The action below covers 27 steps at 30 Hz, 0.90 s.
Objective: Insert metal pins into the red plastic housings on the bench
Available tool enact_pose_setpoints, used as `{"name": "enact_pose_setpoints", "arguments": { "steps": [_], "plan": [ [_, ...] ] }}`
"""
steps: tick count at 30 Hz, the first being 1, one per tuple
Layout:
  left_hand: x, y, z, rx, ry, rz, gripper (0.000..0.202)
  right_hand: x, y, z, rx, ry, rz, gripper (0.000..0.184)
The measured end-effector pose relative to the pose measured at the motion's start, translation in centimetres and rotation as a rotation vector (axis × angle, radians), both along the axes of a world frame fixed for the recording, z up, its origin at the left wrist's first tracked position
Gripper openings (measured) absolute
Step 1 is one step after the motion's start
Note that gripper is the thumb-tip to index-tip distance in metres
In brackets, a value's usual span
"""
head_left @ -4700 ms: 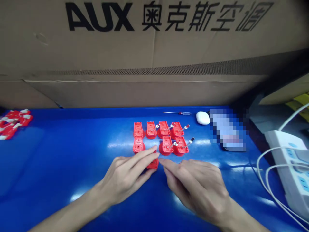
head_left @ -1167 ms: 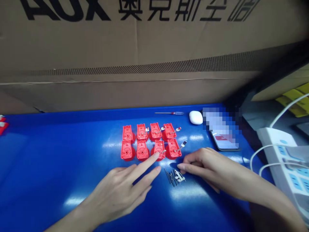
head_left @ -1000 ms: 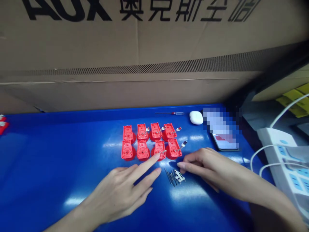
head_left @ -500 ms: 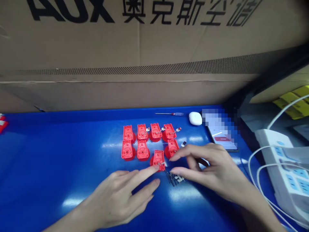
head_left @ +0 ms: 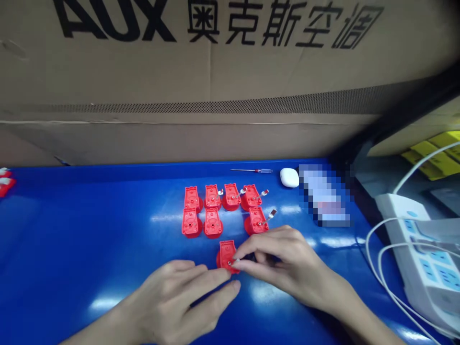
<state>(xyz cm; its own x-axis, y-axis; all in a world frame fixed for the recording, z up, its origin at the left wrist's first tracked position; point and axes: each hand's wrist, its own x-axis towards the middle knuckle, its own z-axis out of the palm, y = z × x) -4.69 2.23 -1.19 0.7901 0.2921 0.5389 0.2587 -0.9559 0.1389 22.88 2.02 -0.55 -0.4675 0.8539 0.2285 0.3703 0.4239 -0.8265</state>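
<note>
Cardboard carton (head_left: 179,81) printed "AUX" stands behind the blue tabletop (head_left: 89,230); power strip (head_left: 420,258) lies at far right. On the tabletop: white earbud case (head_left: 289,177), small screwdriver (head_left: 251,170), 7 red plastic housings (head_left: 212,223) in 2 rows, 4 with metal clips (head_left: 271,214). An 8th red housing (head_left: 225,256) sits nearest the person, below the rows. Right hand (head_left: 283,263): grip narrow, pinching that housing's near edge at a small metal piece (head_left: 230,263). Left hand (head_left: 168,299): grip wide, fingers (head_left: 215,280) at the housing's lower edge.

A slim screwdriver (head_left: 251,170) lay left of the white earbud case (head_left: 289,177), a pixelated object (head_left: 323,196) just right, and a white power strip (head_left: 413,254) farther right.
</note>
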Motion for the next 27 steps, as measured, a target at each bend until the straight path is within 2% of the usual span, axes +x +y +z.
{"name": "enact_pose_setpoints", "arguments": {
  "steps": [3,6,9,20,27],
  "plan": [
    [0.0,-0.4,-0.3,-0.005,-0.059,0.101,0.023,-0.3,-0.3,-0.1,-0.002,0.029,0.017,0.011],
    [0.2,-0.7,-0.7,-0.089,-0.068,0.199,0.033,-0.3,-0.6,-0.2,-0.012,0.050,0.020,0.009],
    [0.2,-0.7,-1.2,-0.148,-0.048,0.241,0.038,-0.4,-0.7,-0.2,-0.052,0.076,0.033,0.009],
    [0.1,-0.2,-1.6,-0.259,0.034,0.217,0.040,-0.5,-0.8,0.3,-0.193,0.088,0.119,0.012],
    [0.0,-0.2,-1.2,-0.219,0.041,0.216,0.033,-0.5,-0.8,0.4,-0.231,0.041,0.124,0.019]
  ]
}}
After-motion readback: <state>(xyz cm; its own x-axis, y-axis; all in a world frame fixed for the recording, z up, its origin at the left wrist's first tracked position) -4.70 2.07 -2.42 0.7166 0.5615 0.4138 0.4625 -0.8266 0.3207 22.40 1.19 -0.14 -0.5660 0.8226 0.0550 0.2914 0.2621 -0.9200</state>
